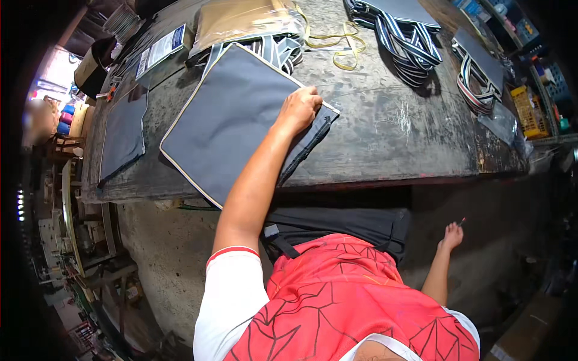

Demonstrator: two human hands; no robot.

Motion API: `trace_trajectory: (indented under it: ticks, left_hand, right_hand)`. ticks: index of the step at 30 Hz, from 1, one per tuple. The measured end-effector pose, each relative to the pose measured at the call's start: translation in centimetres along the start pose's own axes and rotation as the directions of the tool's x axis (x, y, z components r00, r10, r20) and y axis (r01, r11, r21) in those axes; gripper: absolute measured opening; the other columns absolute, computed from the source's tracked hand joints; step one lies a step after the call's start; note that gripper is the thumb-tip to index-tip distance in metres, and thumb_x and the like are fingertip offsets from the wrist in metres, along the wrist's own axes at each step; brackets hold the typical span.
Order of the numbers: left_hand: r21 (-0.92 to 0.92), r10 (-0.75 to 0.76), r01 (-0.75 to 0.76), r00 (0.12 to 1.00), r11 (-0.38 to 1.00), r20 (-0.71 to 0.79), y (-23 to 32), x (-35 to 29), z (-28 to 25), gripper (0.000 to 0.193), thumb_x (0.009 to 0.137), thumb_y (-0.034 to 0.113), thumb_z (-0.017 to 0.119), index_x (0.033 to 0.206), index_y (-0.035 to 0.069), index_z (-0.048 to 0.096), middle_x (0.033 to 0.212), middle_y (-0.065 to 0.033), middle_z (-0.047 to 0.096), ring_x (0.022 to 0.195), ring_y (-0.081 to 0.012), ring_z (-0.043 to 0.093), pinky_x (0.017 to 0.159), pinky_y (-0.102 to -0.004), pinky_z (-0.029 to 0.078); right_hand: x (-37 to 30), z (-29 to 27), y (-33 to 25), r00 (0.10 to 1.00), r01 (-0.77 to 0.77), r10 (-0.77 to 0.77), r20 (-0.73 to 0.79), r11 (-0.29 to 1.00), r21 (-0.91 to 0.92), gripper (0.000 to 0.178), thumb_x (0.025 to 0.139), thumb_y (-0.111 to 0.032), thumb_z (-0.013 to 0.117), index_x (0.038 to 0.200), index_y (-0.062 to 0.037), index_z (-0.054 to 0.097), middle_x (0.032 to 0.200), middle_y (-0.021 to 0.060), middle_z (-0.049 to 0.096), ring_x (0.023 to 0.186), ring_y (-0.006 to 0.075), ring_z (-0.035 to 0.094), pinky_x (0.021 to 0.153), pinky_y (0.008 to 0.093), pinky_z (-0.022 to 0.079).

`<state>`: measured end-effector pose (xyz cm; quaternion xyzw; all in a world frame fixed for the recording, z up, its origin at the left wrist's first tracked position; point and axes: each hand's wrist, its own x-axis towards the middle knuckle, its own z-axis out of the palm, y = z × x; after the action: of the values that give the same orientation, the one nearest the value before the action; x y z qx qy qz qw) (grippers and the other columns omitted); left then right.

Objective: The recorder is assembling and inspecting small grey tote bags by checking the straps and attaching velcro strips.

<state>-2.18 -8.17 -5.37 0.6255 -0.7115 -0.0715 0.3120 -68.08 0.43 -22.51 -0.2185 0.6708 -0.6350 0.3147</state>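
My left hand is closed on the upper right side of a grey fabric panel with pale piped edges. The panel lies tilted on the dark worktable, one corner hanging past the front edge. A black zipper-like strip runs along its right side, beside my wrist. Down at my right side, away from the table, my right hand is closed around a thin dark stick-like thing with a reddish tip; its kind is too small to make out.
A second grey panel lies at the table's left. Behind are a plastic-wrapped tan stack, yellow tape and bundled striped straps. More striped straps lie at the right, near a yellow crate.
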Motion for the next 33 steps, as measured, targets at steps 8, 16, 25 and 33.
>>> trace_trajectory:
  ticks: [8,16,25,33]
  left_hand:
    - [-0.146,-0.032,0.018,0.995,0.989,-0.096,0.0,-1.1,0.2,0.019,0.072,-0.001,0.064,0.090,0.004,0.067,0.092,-0.0105,0.059,0.090,-0.0289,0.058,0.079,-0.0367,0.048]
    - [-0.032,0.157,-0.157,0.987,0.987,-0.023,0.0,-0.7,-0.3,0.018,0.074,0.001,0.063,0.091,0.003,0.068,0.094,-0.0109,0.062,0.091,-0.0288,0.059,0.080,-0.0357,0.048]
    - [-0.013,0.040,-0.039,0.999,0.999,0.017,-0.5,0.5,-0.1,0.008,0.075,0.003,0.058,0.079,0.005,0.065,0.090,-0.0101,0.060,0.087,-0.0304,0.060,0.076,-0.0389,0.049]
    - [0.173,0.290,-0.362,0.895,0.916,0.338,-0.9,3.3,-1.7,0.007,0.079,0.008,0.051,0.078,0.002,0.055,0.086,-0.0124,0.053,0.083,-0.0315,0.057,0.069,-0.0413,0.048]
  right_hand:
    - [-4.1,-20.4,13.9,0.879,-0.452,0.439,-0.185,0.891,-0.036,0.004,0.085,-0.011,0.050,0.087,-0.0088,0.052,0.070,0.0058,0.056,0.053,0.0162,0.050,0.047,0.0279,0.039]
    - [-5.4,-12.1,10.2,0.936,-0.333,0.290,-0.197,0.913,-0.237,0.015,0.088,0.001,0.049,0.100,-0.0065,0.051,0.078,0.0056,0.060,0.060,0.0144,0.055,0.050,0.0258,0.043]
    - [-4.8,-7.4,8.9,0.960,-0.279,0.250,-0.126,0.898,-0.341,0.020,0.092,-0.004,0.050,0.111,-0.0054,0.053,0.090,0.0059,0.064,0.070,0.0124,0.059,0.059,0.0243,0.048]
    - [-4.6,-9.4,8.5,0.961,-0.275,0.236,-0.146,0.882,-0.383,0.017,0.092,-0.007,0.051,0.109,-0.0063,0.053,0.087,0.0058,0.064,0.069,0.0125,0.060,0.056,0.0242,0.048]
